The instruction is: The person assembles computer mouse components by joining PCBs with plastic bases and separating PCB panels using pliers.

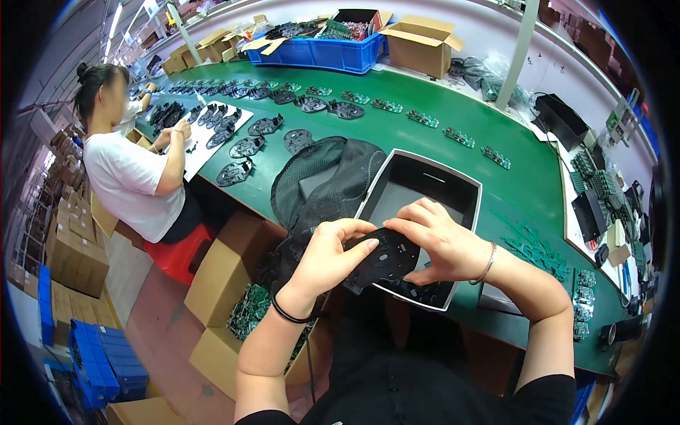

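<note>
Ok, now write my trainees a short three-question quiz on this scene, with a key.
1. Who grips the black plate? A) the left hand only B) the right hand only C) both hands together
2. True or false: the co-worker sits on a green seat.
3. Fill in: in the picture, the dark mesh lies to the ____ of the open black-lined box.

Key: 1. C, left hand and right hand. 2. False; the seat is red. 3. left.

Bright, ceiling tubes (115,20) glowing upper left; fisheye bends straight edges, corners black
</note>
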Demonstrator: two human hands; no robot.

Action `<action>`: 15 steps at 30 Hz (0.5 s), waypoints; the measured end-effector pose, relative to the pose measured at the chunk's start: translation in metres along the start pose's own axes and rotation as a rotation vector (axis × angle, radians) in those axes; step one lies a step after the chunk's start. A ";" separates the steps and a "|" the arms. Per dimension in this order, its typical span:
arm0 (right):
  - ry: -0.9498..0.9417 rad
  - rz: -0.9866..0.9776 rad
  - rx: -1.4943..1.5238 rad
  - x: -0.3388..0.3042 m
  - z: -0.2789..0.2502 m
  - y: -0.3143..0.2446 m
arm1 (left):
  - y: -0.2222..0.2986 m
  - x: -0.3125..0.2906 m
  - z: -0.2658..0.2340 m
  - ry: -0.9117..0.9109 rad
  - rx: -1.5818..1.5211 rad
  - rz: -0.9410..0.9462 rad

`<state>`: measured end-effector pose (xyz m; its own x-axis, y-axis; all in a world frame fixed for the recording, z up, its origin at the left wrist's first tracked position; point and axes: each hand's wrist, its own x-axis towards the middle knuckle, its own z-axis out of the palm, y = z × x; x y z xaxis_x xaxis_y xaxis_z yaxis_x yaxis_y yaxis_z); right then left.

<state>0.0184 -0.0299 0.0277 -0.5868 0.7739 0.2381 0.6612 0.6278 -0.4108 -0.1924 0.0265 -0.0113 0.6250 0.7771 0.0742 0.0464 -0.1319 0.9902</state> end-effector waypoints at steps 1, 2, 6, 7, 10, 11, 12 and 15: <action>-0.006 0.000 -0.001 0.000 0.000 0.000 | 0.000 0.000 0.000 0.000 0.002 -0.002; -0.005 -0.001 0.001 0.000 0.001 0.001 | -0.001 0.000 0.000 -0.002 -0.013 -0.007; 0.022 -0.017 0.004 0.000 0.002 0.002 | -0.002 0.003 0.002 0.026 -0.010 -0.003; 0.026 -0.021 0.011 0.000 0.003 0.002 | -0.003 0.003 0.002 0.026 -0.008 -0.004; 0.058 -0.049 -0.019 0.001 0.001 0.002 | -0.003 0.004 0.002 0.042 0.048 0.034; 0.061 -0.055 -0.022 0.001 0.001 0.002 | -0.002 0.004 0.003 0.044 0.042 0.023; 0.054 -0.042 -0.014 -0.002 0.001 0.002 | -0.001 0.003 0.004 0.047 0.036 0.012; 0.056 -0.034 0.002 -0.004 0.002 0.004 | -0.002 0.007 0.007 0.038 0.069 0.021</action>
<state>0.0225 -0.0310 0.0233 -0.5816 0.7557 0.3011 0.6405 0.6536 -0.4033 -0.1828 0.0283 -0.0130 0.5967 0.7962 0.1001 0.0880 -0.1889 0.9780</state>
